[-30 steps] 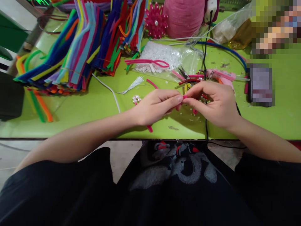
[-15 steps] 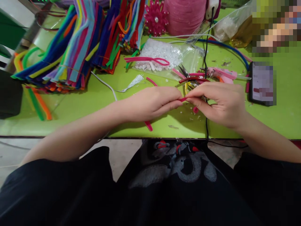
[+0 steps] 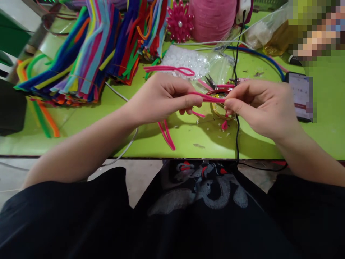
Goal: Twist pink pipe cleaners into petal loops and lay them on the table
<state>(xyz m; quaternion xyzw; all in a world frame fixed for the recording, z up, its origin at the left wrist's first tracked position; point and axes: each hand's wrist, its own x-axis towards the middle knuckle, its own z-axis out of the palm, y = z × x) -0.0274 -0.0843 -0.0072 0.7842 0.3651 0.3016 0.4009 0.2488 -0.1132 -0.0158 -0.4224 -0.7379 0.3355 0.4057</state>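
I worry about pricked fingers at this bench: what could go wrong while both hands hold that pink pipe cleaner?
The left hand and right hand pinch the pink pipe cleaner stretched between them; if it slips, its wire end might jab a fingertip. The cutters lie just behind the hands, so a forward reach could meet their tips. The black cable runs under the right wrist and off the table, and might snag.

A bag of beads [image 3: 188, 59] lies on the desk [image 3: 86, 122]. Left of the bag is a pile of pipe cleaners [image 3: 81, 54]. Behind the bag stand a flower [image 3: 180, 21] and a spool [image 3: 211, 18]. The snips [image 3: 211, 82] lie just right of the bag, and a phone [image 3: 299, 93] well right. Before the bag, the left hand [image 3: 161, 97] and right hand [image 3: 264, 106] have one pipe cleaner [image 3: 208, 97] between them.
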